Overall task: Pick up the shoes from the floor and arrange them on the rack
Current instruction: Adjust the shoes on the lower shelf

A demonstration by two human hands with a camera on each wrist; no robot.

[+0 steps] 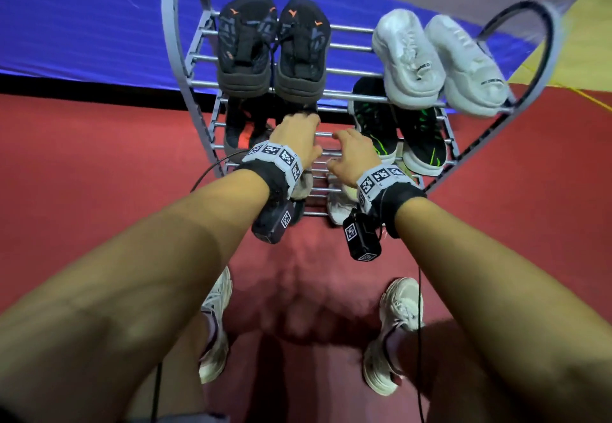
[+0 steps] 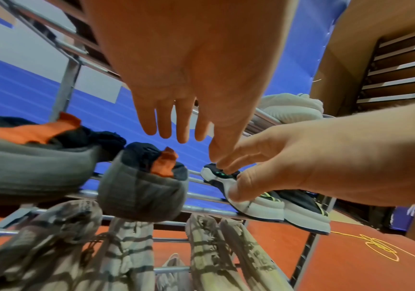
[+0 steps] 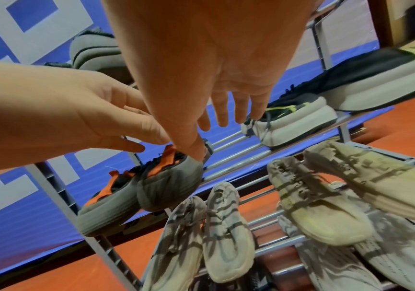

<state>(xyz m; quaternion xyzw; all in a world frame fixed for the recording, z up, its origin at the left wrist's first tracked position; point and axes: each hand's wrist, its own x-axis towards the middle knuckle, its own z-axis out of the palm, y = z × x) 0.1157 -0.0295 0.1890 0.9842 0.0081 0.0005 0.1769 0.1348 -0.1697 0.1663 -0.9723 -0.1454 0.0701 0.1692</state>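
Both hands over the rack's middle shelf, fingers straight and holding nothing: left hand just above the orange-trimmed black shoes, right hand beside the green-striped black shoes.

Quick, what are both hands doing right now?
Left hand: open, fingers straight, holding nothing.
Right hand: open, fingers relaxed, holding nothing.
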